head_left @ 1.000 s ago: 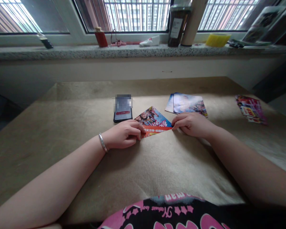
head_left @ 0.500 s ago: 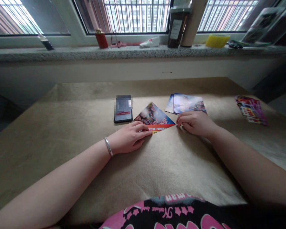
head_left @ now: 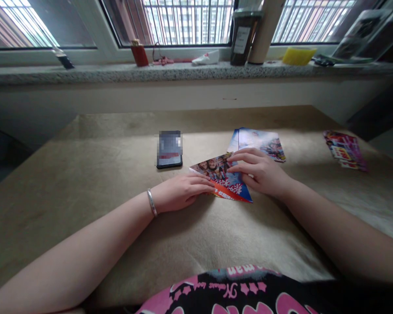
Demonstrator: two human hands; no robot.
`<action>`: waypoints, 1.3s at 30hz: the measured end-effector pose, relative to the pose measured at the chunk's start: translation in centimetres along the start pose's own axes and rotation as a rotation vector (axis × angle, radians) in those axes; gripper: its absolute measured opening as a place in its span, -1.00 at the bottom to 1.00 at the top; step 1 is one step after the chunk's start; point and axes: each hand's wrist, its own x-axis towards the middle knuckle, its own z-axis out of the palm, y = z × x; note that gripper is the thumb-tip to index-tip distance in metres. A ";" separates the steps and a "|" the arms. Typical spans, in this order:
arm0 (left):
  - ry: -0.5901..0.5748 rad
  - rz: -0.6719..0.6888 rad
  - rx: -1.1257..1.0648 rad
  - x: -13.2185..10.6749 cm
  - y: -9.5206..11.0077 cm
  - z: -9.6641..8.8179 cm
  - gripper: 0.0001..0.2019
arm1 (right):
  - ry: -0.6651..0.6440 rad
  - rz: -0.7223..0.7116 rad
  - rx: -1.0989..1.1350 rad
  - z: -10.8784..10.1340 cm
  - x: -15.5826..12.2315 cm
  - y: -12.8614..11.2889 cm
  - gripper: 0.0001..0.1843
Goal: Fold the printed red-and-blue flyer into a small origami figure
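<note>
A printed paper leaflet (head_left: 212, 168), folded into a triangle, lies on the table between my hands. It shows a colourful picture and a red-orange band with white characters. My left hand (head_left: 185, 189), with a silver bracelet at the wrist, has its fingers together and bent over the leaflet's lower left edge; its thumb is hidden. Resting on the leaflet's upper right part, my right hand (head_left: 262, 172) has its fingers spread apart. Just behind the right hand lie blue-white printed sheets (head_left: 257, 141), partly overlapped by its fingers.
A phone (head_left: 169, 150), partly blurred, lies left of the leaflet. Several pink-red printed cards (head_left: 345, 150) are fanned at the table's right. On the windowsill (head_left: 101, 75) stand a red lighter (head_left: 139, 53), a dark lidded cup (head_left: 244, 39) and a yellow sponge-like block (head_left: 299, 56).
The leaflet has turned clockwise, its right corner now pointing down toward me. My right hand has moved from beside that corner onto the paper, fingers spreading. The left hand has shifted slightly.
</note>
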 end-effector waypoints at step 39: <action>-0.047 -0.306 0.544 -0.3 0.7 -0.4 -0.58 | -0.194 0.163 0.146 0.8 -0.5 0.7 -0.78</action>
